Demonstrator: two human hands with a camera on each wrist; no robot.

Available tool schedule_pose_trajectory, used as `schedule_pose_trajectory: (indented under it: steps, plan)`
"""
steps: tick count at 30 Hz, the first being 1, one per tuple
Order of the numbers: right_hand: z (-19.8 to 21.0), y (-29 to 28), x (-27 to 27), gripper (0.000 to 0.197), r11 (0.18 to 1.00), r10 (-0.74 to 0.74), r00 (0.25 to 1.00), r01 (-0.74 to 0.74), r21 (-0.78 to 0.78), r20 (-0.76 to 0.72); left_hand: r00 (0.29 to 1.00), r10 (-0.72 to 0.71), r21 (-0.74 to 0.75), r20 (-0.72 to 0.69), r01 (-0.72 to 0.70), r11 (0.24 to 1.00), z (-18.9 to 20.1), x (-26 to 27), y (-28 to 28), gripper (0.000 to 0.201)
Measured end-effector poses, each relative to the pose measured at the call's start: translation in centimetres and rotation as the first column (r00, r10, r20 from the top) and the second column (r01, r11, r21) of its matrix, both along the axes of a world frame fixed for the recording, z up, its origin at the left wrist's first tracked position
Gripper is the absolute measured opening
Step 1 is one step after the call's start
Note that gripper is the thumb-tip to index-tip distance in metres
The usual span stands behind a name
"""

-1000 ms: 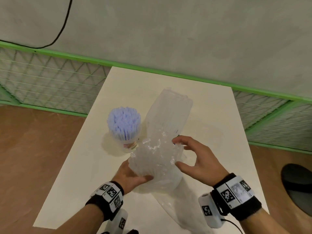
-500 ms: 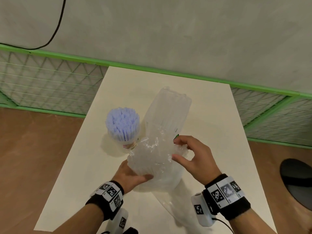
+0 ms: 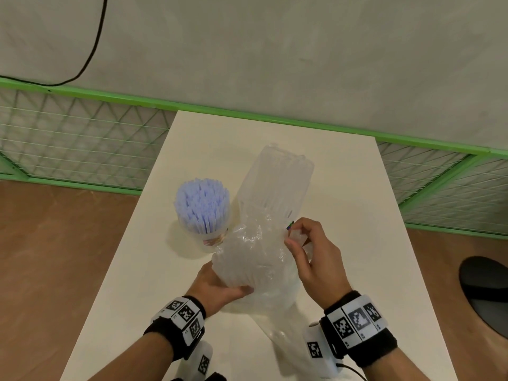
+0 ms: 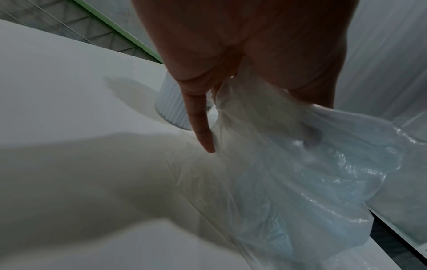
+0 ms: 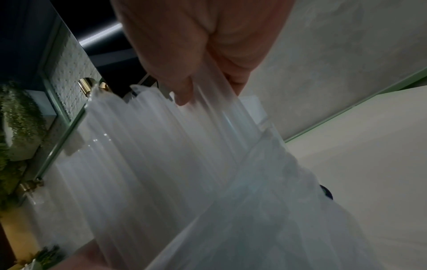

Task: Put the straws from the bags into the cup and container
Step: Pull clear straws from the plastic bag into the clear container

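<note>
A clear cup [image 3: 211, 239] packed with lilac straws [image 3: 202, 202] stands left of centre on the white table [image 3: 343, 204]. Right of it a bundle of clear straws [image 3: 275, 185] rises upright out of a crumpled clear bag [image 3: 253, 257]. What the bundle stands in is hidden by the plastic. My left hand [image 3: 220, 284] grips the bunched bag low on its near left side, thumb in front. My right hand [image 3: 292, 237] pinches the bag's upper right edge. In the right wrist view its fingers [image 5: 184, 91] lie on the clear straws [image 5: 150, 146].
More clear plastic film [image 3: 277, 323] trails on the table toward me. A green mesh fence [image 3: 82, 133] runs behind and beside the table. A black round object [image 3: 486, 290] lies on the brown floor at the right.
My right hand has moved in from an open reach and closed thumb and fingers on the bag's upper right edge. The left hand and the cup have stayed put.
</note>
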State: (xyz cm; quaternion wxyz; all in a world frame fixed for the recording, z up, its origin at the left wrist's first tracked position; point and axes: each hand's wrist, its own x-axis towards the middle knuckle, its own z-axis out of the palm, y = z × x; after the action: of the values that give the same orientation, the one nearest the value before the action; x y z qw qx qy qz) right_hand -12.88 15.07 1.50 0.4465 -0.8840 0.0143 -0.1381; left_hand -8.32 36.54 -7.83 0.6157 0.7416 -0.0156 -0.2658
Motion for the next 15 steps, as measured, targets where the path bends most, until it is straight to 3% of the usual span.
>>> schedule_pose_trajectory:
  steps: [5,11,15]
  plan:
    - [0.5,0.6,0.4,0.034,0.997,0.006,0.997,0.000,-0.083,0.077,1.000,0.003,0.000,0.003,-0.003,1.000,0.0,0.0,-0.1,0.070]
    - [2.2,0.2,1.3,0.033,0.985,0.005,0.985,0.025,-0.171,0.171,1.000,-0.016,0.035,0.021,0.015,0.999,-0.1,0.2,0.0,0.074]
    - [3.6,0.0,1.6,0.029,0.994,0.036,0.996,-0.028,-0.105,0.082,0.999,-0.029,0.047,0.020,0.028,0.998,-0.3,0.3,0.1,0.079]
